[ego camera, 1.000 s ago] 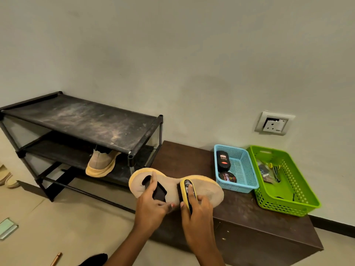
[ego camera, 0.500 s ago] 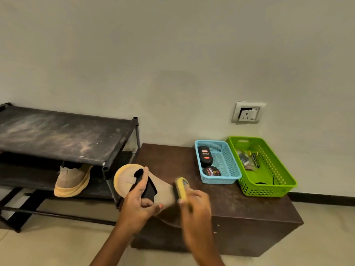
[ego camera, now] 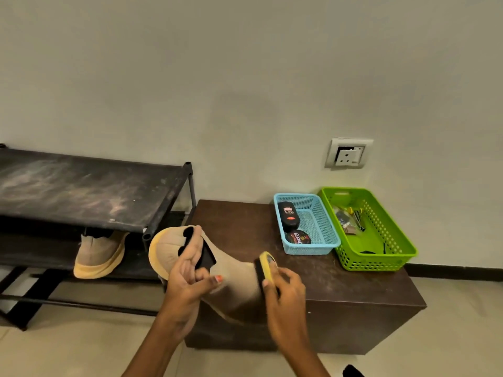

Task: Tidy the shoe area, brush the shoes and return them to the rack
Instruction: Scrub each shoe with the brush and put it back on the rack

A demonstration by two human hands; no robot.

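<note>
Closest to the person, the left hand [ego camera: 187, 276] had its fingers hooked into the dark opening of a tan shoe [ego camera: 234, 287] and its thumb curled over the collar. It held the shoe in the air with the heel tipped toward eleven o'clock and the toe dropping toward five, a grip that seemed chosen to steady the upper and turn it to the tool. At the shoe's three o'clock, the right hand [ego camera: 283, 292] was wrapped round a yellow-backed brush [ego camera: 265, 263], bristles pressed to the fabric, so I took the brushing to be mid-stroke. The work hung over the near left edge of a brown cabinet [ego camera: 353, 284]. Farther back at one o'clock stood a blue basket [ego camera: 330, 229] with a black bottle [ego camera: 288, 216] and a polish tin [ego camera: 299, 237], within easy reach, and a green basket [ego camera: 392, 227] just beside it. At ten o'clock the rack [ego camera: 89, 186] carried the matching shoe [ego camera: 98, 254] on a lower shelf, leaving room beside it.
</note>
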